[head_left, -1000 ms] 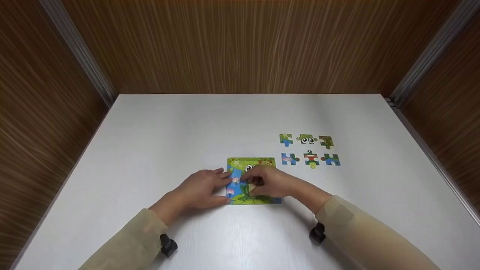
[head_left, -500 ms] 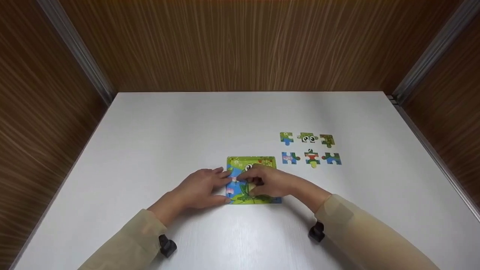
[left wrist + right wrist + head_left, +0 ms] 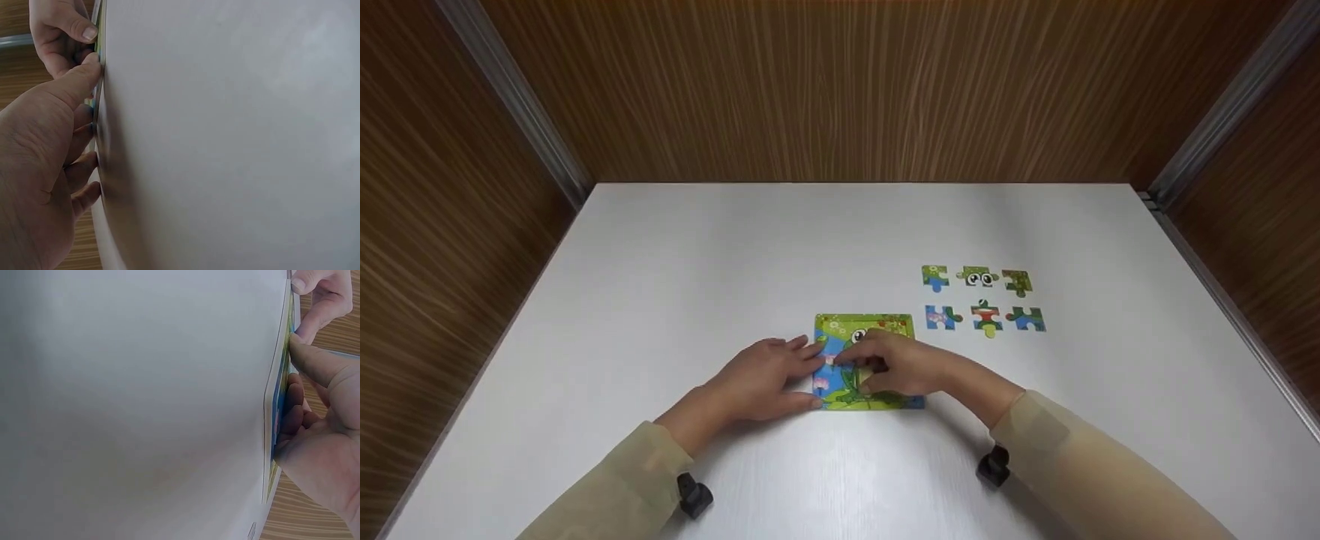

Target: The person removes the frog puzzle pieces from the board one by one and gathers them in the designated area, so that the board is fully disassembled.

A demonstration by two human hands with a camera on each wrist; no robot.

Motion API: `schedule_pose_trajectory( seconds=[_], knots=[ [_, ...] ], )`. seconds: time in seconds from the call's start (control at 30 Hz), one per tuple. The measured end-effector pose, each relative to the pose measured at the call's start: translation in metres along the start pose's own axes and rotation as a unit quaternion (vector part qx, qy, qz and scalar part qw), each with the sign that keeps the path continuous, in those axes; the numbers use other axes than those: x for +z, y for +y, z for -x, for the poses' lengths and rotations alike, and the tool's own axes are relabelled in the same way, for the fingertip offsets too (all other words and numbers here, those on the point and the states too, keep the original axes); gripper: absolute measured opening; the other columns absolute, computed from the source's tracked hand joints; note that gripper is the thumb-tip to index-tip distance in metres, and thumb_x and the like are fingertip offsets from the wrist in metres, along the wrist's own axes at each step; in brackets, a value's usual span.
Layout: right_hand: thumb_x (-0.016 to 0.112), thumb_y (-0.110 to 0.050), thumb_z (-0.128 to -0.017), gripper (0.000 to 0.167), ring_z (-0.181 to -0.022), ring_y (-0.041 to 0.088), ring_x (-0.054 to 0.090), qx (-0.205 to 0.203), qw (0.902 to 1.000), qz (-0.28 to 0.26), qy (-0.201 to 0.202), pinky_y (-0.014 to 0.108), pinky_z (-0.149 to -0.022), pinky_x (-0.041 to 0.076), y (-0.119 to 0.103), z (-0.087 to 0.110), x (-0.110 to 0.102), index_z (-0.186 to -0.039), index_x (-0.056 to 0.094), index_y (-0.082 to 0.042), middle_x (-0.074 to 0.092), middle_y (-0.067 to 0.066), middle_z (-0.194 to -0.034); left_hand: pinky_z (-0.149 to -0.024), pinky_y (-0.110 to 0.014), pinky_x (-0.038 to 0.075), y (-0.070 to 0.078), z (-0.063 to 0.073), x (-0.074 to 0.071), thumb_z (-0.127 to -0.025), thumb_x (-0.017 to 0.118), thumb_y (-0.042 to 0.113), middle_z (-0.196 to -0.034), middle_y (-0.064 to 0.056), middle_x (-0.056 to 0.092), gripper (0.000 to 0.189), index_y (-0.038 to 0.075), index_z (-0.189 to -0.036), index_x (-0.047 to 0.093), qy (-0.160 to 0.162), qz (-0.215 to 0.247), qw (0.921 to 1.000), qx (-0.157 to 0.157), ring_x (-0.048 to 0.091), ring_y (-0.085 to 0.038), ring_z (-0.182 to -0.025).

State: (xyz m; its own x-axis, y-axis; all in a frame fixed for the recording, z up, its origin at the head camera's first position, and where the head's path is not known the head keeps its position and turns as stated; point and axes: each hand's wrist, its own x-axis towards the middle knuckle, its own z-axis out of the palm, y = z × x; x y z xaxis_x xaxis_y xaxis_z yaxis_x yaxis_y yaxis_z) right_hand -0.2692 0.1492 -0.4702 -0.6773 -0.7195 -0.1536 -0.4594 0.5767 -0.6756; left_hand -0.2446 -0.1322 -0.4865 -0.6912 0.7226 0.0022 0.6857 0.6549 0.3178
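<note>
A square frog jigsaw board (image 3: 877, 403) lies on the white table in the head view. My left hand (image 3: 769, 379) rests at its left side, fingers spread fairly straight and tips touching its left edge. Over the middle of the board is my right hand (image 3: 901, 364), its bent index finger and thumb touching the picture apart from each other. Part of the frog is hidden beneath it. Both wrist views show the board nearly edge-on, with the left hand (image 3: 39, 140) and right hand (image 3: 332, 416) against it. Whether the right fingers pinch a piece is hidden.
Several jigsaw pieces lie in two rows right of the board, among them a frog-eyes piece (image 3: 979, 277) and a red-mouth piece (image 3: 987, 318). Brown wood-grain panels (image 3: 840, 90) stand behind and at both sides of the white table (image 3: 697, 247).
My right index finger has slid slightly left over the board, while its thumb stays about where it was. My left hand has kept its place. The loose pieces lie unchanged.
</note>
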Motion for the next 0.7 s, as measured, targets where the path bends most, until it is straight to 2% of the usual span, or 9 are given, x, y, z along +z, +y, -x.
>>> schedule_pose_trajectory(
  seconds=[0.5, 0.7],
  knots=[
    [0.076, -0.005, -0.097, 0.044, -0.103, 0.020, 0.053, 0.013, 0.9997, -0.019, -0.010, 0.038, -0.092, 0.050, -0.0039, -0.0017, -0.0012, -0.139, 0.071, -0.018, 0.059, 0.002, -0.117, -0.123, -0.054, 0.032, -0.0010, 0.0001, 0.0013, -0.103, 0.064, 0.050, -0.164, -0.006, 0.046, 0.066, 0.010, -0.155, 0.056, -0.003, 0.005, 1.0000, -0.002, 0.040, -0.032, -0.153],
    [0.076, -0.002, -0.097, 0.045, -0.096, 0.019, 0.052, 0.006, 0.9996, -0.024, -0.016, 0.036, -0.086, 0.048, -0.0041, -0.0030, -0.0018, -0.138, 0.069, -0.017, 0.058, 0.004, -0.111, -0.123, -0.055, 0.033, 0.0001, 0.0003, 0.0009, -0.102, 0.066, 0.048, -0.162, -0.007, 0.048, 0.065, 0.009, -0.153, 0.058, 0.005, 0.011, 0.9999, 0.002, 0.042, -0.033, -0.152]
  ],
)
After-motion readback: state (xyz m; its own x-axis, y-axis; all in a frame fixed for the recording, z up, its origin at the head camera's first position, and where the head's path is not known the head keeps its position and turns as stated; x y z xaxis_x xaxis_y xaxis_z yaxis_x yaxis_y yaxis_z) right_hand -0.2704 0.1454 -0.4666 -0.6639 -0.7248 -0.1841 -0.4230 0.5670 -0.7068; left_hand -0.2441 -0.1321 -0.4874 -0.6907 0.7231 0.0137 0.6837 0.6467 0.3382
